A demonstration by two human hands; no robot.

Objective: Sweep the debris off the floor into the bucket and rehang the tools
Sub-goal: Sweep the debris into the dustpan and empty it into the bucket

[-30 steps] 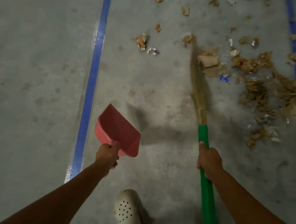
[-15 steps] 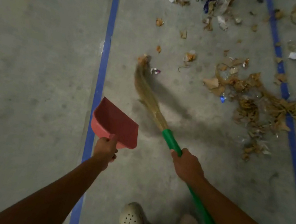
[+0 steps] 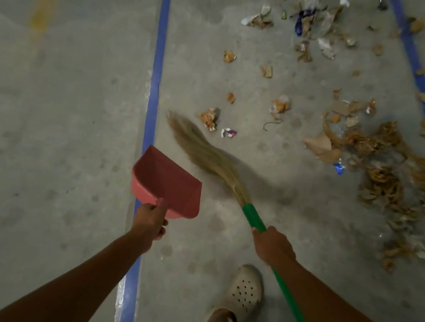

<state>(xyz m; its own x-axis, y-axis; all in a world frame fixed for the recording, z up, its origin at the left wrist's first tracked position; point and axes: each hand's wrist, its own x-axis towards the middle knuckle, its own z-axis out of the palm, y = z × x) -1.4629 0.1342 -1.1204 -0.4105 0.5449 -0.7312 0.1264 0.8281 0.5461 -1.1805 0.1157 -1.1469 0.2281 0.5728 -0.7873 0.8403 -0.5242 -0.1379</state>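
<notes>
left hand point(image 3: 150, 219) grasps red dustpan point(image 3: 167, 181) by its handle | right hand point(image 3: 273, 244) clenches around green broom point(image 3: 206, 154), bristles ahead-left of it | debris point(image 3: 373, 158) lies ahead-right of right hand, bucket not in view | risk: quick stroke flicks light scraps past blue line point(image 3: 157, 68), away from dustpan
</notes>
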